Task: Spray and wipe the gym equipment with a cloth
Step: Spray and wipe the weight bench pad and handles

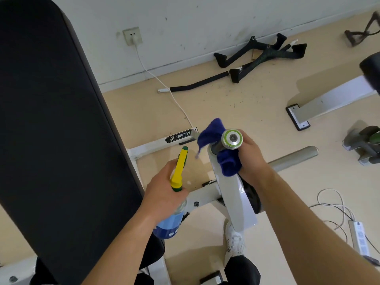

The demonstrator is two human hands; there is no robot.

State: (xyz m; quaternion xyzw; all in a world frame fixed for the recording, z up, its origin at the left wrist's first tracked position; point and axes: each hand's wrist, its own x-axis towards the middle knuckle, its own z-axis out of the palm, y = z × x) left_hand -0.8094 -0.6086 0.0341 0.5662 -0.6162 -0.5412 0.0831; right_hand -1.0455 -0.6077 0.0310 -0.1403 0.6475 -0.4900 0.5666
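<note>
Blue cloth (223, 153) gripped by right hand (251, 156) around handle (231, 139).

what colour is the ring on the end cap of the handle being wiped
Light green, set in a silver end cap, beside the blue cloth. Clearest in the head view.

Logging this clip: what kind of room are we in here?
Most likely a gym. A black padded bench fills the left, cable handles lie on the floor by the wall, and the right hand holds a cloth round a machine's grip.
</note>
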